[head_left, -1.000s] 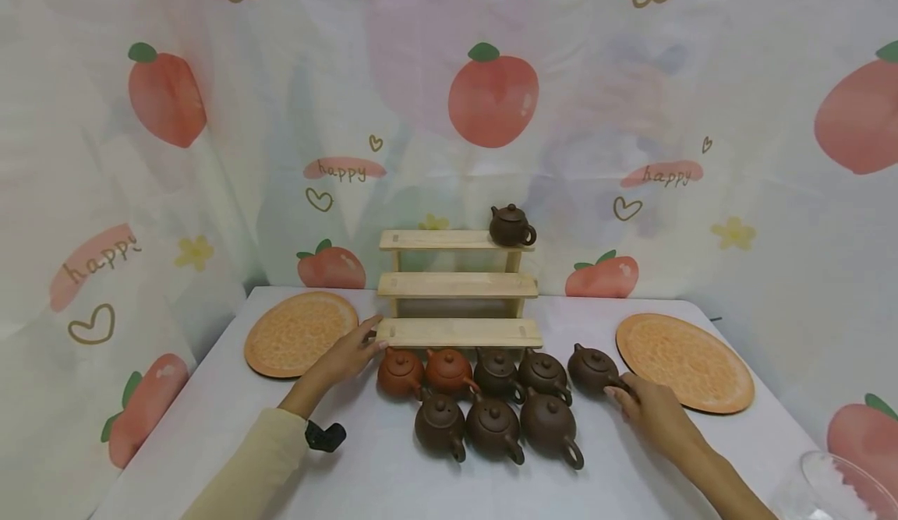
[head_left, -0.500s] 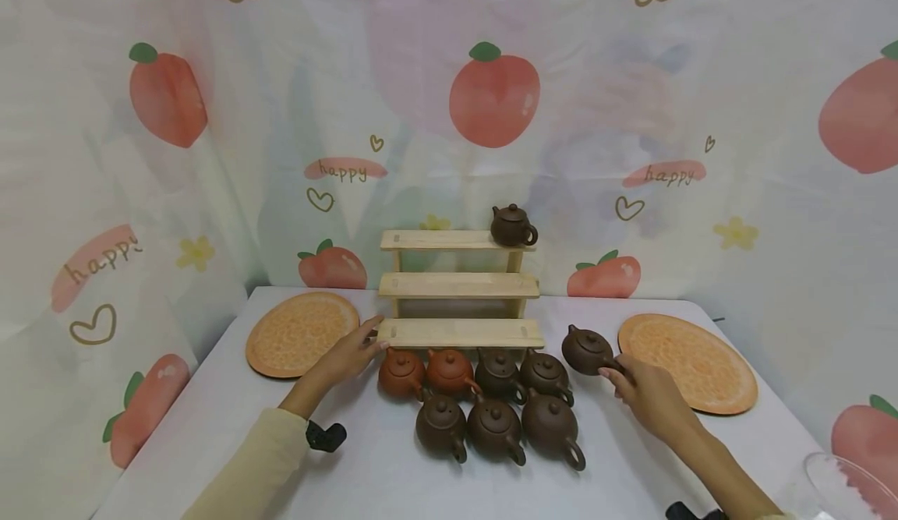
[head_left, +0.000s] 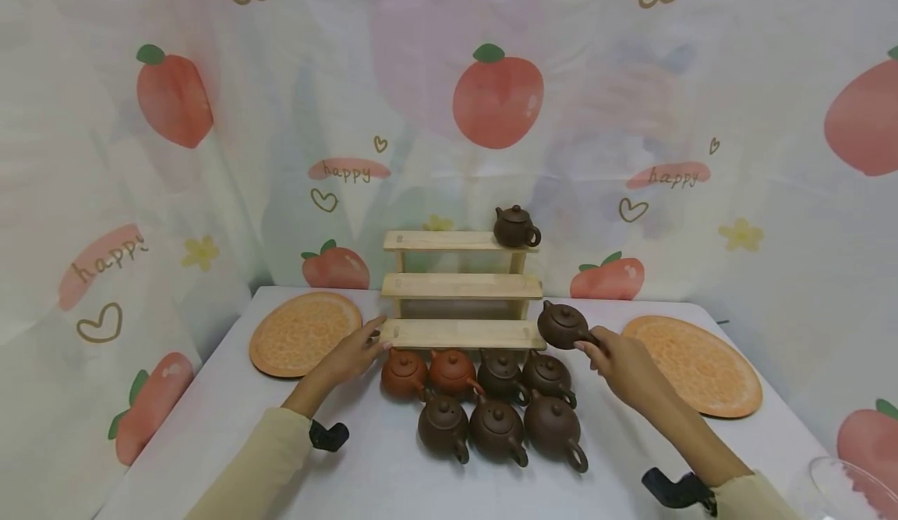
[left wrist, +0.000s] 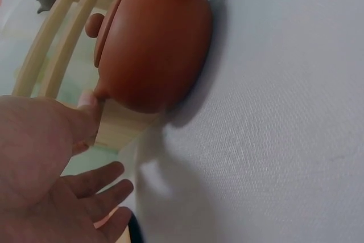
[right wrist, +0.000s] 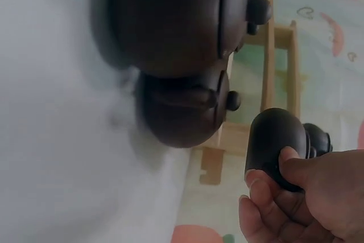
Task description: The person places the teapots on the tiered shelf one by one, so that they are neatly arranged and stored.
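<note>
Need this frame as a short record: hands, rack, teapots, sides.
left_hand: left hand at left end of wooden rack's bottom shelf; grip unclear
right_hand: right hand holds lifted teapot by its handle, off the white table
top_shelf: dark shelf teapot, right end
back_row: two reddish teapots left, two dark teapots right
front_row: three brown teapots
sides: left round mat, right round mat

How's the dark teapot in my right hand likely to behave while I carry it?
The dark teapot looks like clay, so likely stiff and breakable. The right hand holds it at one side, so the opposite side may dip. Its knobbed lid might slide if tilted.
</note>
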The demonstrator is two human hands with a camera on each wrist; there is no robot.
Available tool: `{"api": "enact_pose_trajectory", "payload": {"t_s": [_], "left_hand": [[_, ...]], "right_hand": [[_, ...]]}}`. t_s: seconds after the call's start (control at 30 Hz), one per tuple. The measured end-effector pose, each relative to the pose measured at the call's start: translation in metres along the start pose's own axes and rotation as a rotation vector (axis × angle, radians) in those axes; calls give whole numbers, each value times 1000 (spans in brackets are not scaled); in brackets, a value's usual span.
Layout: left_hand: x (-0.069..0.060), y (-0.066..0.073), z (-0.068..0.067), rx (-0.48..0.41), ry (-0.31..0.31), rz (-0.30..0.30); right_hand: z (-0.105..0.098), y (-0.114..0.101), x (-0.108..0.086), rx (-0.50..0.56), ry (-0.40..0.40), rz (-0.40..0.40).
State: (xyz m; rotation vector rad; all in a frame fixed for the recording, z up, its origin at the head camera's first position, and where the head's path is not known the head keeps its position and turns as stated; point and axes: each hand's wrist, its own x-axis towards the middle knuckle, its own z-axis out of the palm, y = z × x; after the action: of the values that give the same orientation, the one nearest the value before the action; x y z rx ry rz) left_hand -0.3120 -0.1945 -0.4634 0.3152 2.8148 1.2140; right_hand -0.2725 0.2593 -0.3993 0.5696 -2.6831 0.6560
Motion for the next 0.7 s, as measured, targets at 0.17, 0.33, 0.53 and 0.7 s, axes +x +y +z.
{"api": "enact_pose_trajectory", "payload": {"t_s": [0.17, 0.33, 0.53, 0.7], "left_hand": [[-1, 2, 0, 7, 0, 12], [-1, 1, 0, 3, 1, 26], [0, -1, 0, -3, 2, 19], [1, -2, 0, -2, 3, 13]], "right_hand": [[1, -12, 14, 19, -31, -17], [5, -25, 31, 35, -28, -56], [10, -40, 56, 49, -31, -90], [11, -52, 79, 51, -47, -91]]}}
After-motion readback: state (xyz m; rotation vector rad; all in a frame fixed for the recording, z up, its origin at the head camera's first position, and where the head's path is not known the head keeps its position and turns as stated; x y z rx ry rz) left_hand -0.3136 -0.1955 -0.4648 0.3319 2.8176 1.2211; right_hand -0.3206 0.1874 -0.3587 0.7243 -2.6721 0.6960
